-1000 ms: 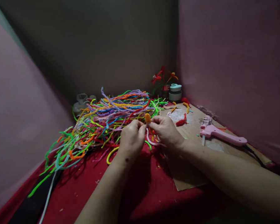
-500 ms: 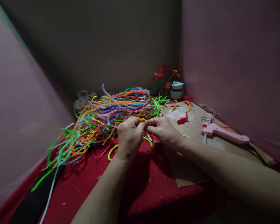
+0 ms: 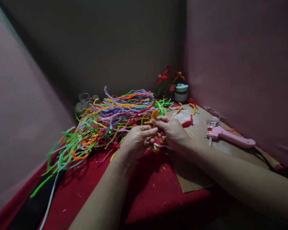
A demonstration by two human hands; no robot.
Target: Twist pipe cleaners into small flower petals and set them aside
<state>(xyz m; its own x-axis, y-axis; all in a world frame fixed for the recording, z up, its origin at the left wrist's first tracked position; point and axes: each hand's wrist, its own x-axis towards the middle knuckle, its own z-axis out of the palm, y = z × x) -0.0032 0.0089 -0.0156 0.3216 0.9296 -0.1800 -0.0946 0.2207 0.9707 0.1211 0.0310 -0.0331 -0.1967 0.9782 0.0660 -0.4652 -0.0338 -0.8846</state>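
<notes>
My right hand (image 3: 174, 131) pinches a small orange fuzzy piece (image 3: 155, 114) between thumb and fingers, and the piece sticks up above the fingertips. Close beside it on the left, my left hand (image 3: 139, 139) has its thumb and index finger pressed together near the lower part of the piece; what lies between them is too small to make out. Behind and to the left of both hands spreads a large heap of multicoloured fuzzy stems (image 3: 124, 110). Bits of orange and red show under the right fingers.
A pink glue gun (image 3: 230, 135) lies on a brown board (image 3: 192, 175) at the right, near a red fuzzy piece (image 3: 188, 121). Behind stand a jar with a mint lid (image 3: 181, 92) and red flowers (image 3: 163, 76). Red cloth (image 3: 148, 191) covers the table.
The orange piece now rises above my right fingertips, where before only a bit showed between both hands. My left hand has turned and dropped slightly, its fingers now more visible.
</notes>
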